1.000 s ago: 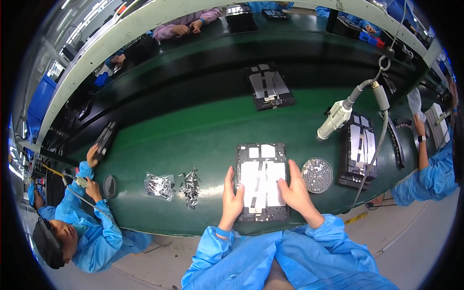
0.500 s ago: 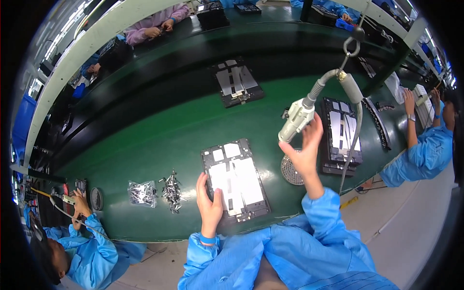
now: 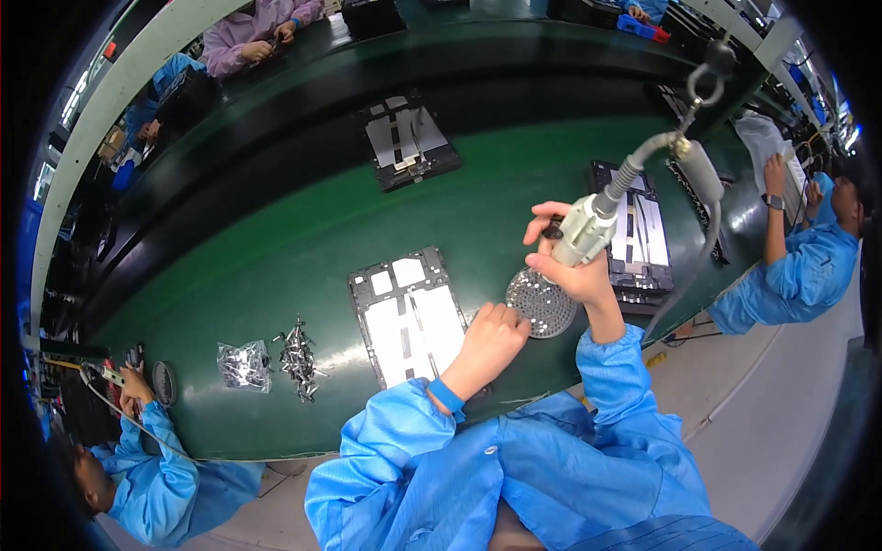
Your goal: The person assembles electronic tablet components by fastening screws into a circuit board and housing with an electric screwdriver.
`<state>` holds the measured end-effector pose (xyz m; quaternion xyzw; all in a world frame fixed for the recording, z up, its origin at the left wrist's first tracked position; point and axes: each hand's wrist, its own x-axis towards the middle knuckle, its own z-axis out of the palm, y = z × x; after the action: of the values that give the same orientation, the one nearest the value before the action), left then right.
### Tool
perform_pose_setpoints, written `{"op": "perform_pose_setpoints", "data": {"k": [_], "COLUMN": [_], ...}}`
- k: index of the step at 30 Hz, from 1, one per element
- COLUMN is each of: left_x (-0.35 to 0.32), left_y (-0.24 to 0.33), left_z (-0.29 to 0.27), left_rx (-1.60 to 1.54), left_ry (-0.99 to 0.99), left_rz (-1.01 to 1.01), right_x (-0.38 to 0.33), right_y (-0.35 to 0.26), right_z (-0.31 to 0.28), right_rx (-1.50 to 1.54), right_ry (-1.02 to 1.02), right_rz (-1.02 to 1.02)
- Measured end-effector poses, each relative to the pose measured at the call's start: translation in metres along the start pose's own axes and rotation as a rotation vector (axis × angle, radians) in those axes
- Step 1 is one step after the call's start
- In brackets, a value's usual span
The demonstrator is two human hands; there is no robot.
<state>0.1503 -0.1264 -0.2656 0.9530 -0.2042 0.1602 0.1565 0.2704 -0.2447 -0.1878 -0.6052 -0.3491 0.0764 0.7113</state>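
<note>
A suspended electric screwdriver (image 3: 588, 230) is being gripped by the right hand (image 3: 570, 266) above the screw dish (image 3: 542, 303), while the left hand (image 3: 491, 335), fingers curled, is resting on the panel assembly (image 3: 409, 317); a screw pick-up is judged due.

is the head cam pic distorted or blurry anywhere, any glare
Head view: strong fisheye, the green table edge bows and the corners go black; the right hand on the hanging screwdriver looks sharp; mild glare on the device's pale panels; the rim is softer.
</note>
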Motion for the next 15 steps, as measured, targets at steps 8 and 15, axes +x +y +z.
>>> {"op": "perform_pose_setpoints", "data": {"k": [8, 15], "left_x": [-0.018, -0.015], "left_y": [-0.026, -0.006], "left_z": [-0.019, -0.020], "left_rx": [-0.012, -0.045], "left_ry": [0.086, 0.057], "left_rz": [-0.254, -0.381], "right_x": [0.000, -0.008], "right_y": [0.049, 0.075], "right_z": [-0.001, 0.018], "right_rx": [0.148, 0.264], "right_ry": [0.030, 0.057], "right_rz": [0.006, -0.084]}}
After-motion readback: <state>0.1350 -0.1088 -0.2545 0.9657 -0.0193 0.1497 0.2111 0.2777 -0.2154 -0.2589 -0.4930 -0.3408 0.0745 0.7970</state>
